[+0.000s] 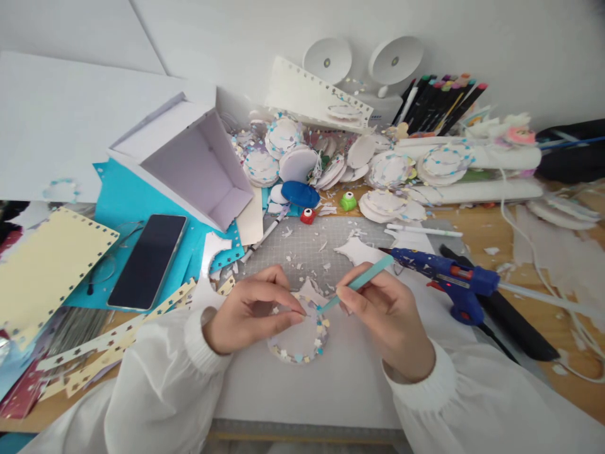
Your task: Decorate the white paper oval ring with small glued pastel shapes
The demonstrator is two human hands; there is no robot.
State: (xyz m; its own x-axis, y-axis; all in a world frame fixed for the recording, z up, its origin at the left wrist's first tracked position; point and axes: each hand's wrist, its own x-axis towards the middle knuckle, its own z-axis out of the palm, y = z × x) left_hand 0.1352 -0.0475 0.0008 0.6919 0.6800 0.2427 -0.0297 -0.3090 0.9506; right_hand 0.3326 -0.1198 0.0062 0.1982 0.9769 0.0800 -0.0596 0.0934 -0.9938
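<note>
A round ring (299,358) dotted with small white, yellow and blue pieces lies on white paper (312,397) at the lower middle. My left hand (259,309) is at its upper left, thumb and forefinger closed on the ring's inner edge or something small there, too tiny to make out. My right hand (385,315) grips a teal pen-like tool (366,275) between thumb and fingers. The tool's thin tip points down left and meets the ring's upper right edge, near a blue piece.
A blue glue gun (444,271) lies at the right, its tip near my right hand. At the left are a phone (149,261) and an open white box (193,164). Decorated discs (283,135), punches (348,201) and markers (439,104) line the back.
</note>
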